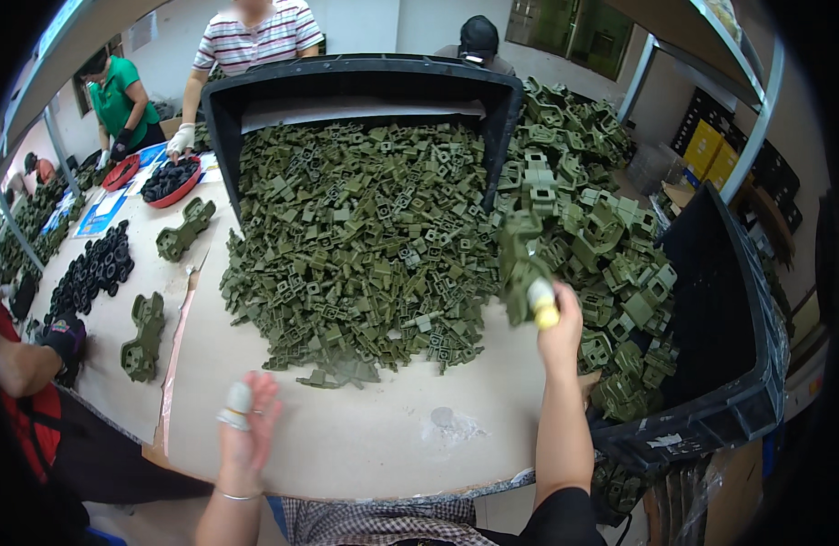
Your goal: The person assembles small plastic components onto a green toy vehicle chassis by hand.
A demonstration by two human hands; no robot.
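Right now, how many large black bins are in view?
2: the back bin, around the far side of the small green parts; the right bin, holding larger green parts. Others may be hidden.

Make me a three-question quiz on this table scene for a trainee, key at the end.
1. True or false: both of the wearer's hands are holding a part.

2. Pick one. The red bowl nearest the heap of small green parts holds:
A) yellow boxes
B) small black pieces
C) blue sheets

3. Fill the gap: in the picture, the heap of large green parts lies to the ___ of the heap of small green parts.

Key
1. False. Only the right hand grips one, a large green part; the left hand is open and empty.
2. B.
3. Right.
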